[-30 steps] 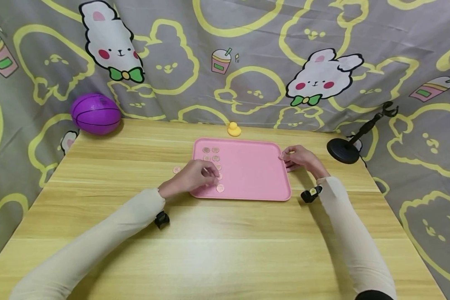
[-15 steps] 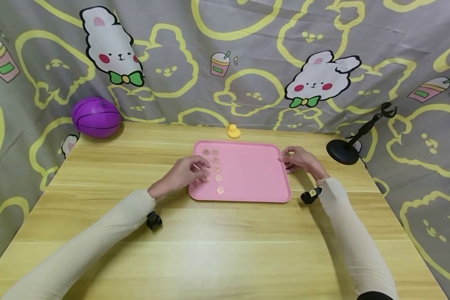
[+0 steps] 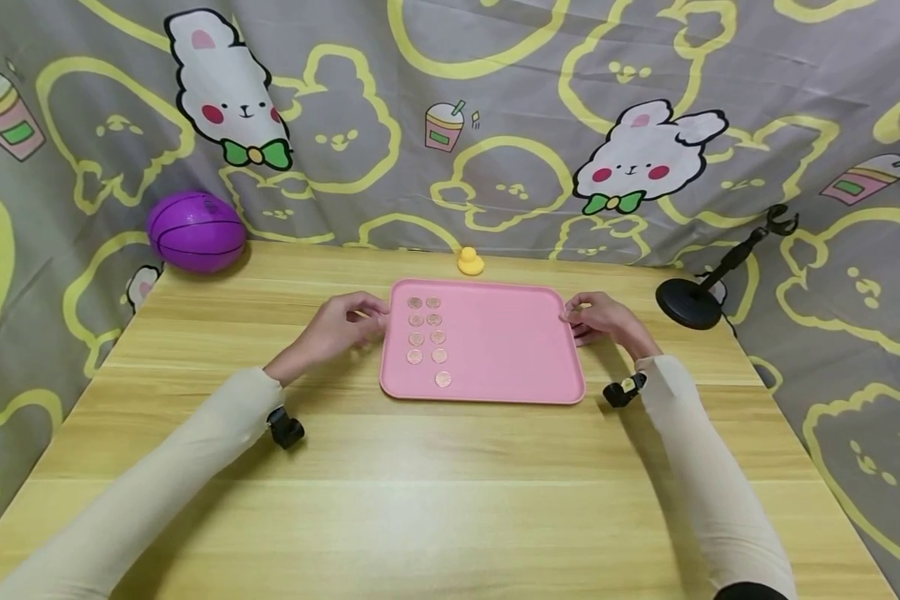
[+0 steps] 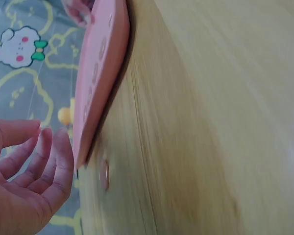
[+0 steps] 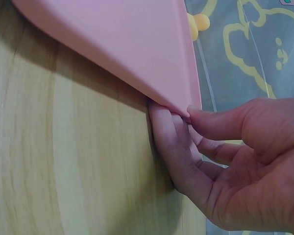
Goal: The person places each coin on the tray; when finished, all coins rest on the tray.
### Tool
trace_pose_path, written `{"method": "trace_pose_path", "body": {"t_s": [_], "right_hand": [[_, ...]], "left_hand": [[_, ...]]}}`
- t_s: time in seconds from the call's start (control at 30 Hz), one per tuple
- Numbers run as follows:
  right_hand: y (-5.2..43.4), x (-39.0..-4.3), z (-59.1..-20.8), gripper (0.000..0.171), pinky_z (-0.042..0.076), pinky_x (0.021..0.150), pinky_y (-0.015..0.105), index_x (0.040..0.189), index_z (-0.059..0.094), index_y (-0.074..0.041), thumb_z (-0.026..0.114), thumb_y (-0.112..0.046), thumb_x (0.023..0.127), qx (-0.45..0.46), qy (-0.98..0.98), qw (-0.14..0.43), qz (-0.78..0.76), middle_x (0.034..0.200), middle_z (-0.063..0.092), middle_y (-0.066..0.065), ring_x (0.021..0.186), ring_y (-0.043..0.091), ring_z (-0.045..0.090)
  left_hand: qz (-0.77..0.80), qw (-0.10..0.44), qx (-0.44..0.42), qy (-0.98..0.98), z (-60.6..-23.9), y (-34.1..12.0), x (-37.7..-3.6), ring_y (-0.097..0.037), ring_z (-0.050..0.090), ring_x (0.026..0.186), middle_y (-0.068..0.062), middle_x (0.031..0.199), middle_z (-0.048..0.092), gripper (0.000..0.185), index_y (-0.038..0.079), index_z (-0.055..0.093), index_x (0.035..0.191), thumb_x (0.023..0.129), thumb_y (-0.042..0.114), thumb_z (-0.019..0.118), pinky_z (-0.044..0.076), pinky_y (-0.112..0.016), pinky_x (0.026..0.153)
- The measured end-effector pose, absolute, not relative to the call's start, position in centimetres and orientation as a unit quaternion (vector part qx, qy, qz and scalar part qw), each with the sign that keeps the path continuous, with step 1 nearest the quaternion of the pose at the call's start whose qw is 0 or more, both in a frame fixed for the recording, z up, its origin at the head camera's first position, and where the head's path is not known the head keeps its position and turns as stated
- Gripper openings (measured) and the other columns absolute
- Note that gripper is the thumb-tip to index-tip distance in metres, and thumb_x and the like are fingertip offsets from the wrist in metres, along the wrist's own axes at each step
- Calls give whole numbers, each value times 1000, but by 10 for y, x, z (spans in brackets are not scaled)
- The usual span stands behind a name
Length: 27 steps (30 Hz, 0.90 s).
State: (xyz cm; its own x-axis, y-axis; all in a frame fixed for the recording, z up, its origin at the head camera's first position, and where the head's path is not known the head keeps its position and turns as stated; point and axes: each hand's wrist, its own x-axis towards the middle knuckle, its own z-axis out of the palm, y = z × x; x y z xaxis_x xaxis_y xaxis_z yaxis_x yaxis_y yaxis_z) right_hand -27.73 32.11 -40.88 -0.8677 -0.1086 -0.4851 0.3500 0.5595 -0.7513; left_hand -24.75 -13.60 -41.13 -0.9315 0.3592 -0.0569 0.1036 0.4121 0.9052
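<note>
From the head view, a pale wooden surface (image 3: 450, 492) carries a pink tray (image 3: 510, 350) near its far edge, with nine coins (image 3: 427, 337) laid in two columns along the tray's left side. The left hand (image 3: 337, 325) hovers just beside the tray's left rim, fingers loosely spread, holding nothing. The right hand (image 3: 607, 321) pinches the tray's far right corner. A purple ball (image 3: 195, 231) sits at the far left corner, a yellow duck (image 3: 470, 261) at the far edge, a black stand (image 3: 690, 302) toward the right edge. Grey cloth (image 3: 495, 108) printed with rabbits and drink cups hangs behind; no writing is legible.

The left wrist view shows a single coin (image 4: 104, 175) on the wood beside the tray's edge, near the relaxed fingers (image 4: 56, 166).

The right wrist view shows thumb above and fingers (image 5: 169, 132) beneath the tray corner.
</note>
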Motion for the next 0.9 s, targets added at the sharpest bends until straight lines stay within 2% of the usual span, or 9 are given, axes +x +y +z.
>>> {"method": "trace_pose_path", "body": {"t_s": [0.17, 0.23, 0.4, 0.5, 0.63, 0.83, 0.9], "right_hand": [[322, -279, -409, 28, 63, 67, 28, 127, 48, 8, 56, -12, 109, 71, 846, 253, -464, 82, 65, 2, 70, 10, 65], [323, -280, -408, 29, 63, 67, 28, 127, 47, 9, 56, -11, 108, 68, 845, 256, -464, 82, 65, 2, 70, 10, 65], [322, -281, -407, 29, 63, 67, 28, 128, 48, 9, 56, -10, 108, 68, 845, 260, -463, 80, 64, 2, 69, 10, 64], [322, -281, -409, 27, 63, 66, 28, 126, 48, 8, 56, -11, 108, 70, 845, 259, -463, 80, 63, 2, 69, 10, 64], [323, -280, -408, 25, 62, 67, 27, 124, 48, 7, 56, -12, 109, 68, 846, 259, -461, 81, 64, 2, 69, 10, 64], [323, -281, -407, 26, 63, 67, 28, 124, 48, 7, 58, -11, 108, 71, 840, 261, -470, 82, 62, 2, 70, 11, 64], [324, -281, -408, 27, 63, 68, 28, 125, 49, 7, 58, -11, 107, 75, 839, 260, -472, 83, 63, 3, 71, 11, 65]], "left_hand": [[544, 125, 138, 818, -414, -148, -256, -32, 71, 83, -24, 113, 67, 28, -6, 65, 127, 103, 6, 65, 64, -36, 71], [546, 126, 144, 816, -416, -153, -260, -34, 70, 88, -25, 113, 67, 28, -7, 64, 129, 103, 5, 65, 63, -35, 74], [485, 117, 185, 847, -418, -167, -265, -32, 67, 99, -22, 114, 69, 29, -4, 66, 127, 101, 8, 70, 56, -24, 78], [426, 130, 216, 869, -420, -172, -266, -29, 66, 95, -18, 106, 71, 29, -2, 70, 122, 97, 11, 77, 53, -23, 77], [375, 148, 245, 882, -422, -175, -267, -23, 59, 85, -13, 97, 66, 30, 0, 71, 117, 92, 12, 82, 50, -28, 76], [356, 153, 254, 886, -423, -176, -269, -19, 52, 76, -8, 83, 61, 17, 5, 70, 101, 91, 8, 83, 46, -34, 76], [355, 156, 256, 886, -424, -174, -270, -19, 52, 75, -8, 82, 61, 16, 5, 70, 100, 91, 7, 82, 45, -35, 76]]}}
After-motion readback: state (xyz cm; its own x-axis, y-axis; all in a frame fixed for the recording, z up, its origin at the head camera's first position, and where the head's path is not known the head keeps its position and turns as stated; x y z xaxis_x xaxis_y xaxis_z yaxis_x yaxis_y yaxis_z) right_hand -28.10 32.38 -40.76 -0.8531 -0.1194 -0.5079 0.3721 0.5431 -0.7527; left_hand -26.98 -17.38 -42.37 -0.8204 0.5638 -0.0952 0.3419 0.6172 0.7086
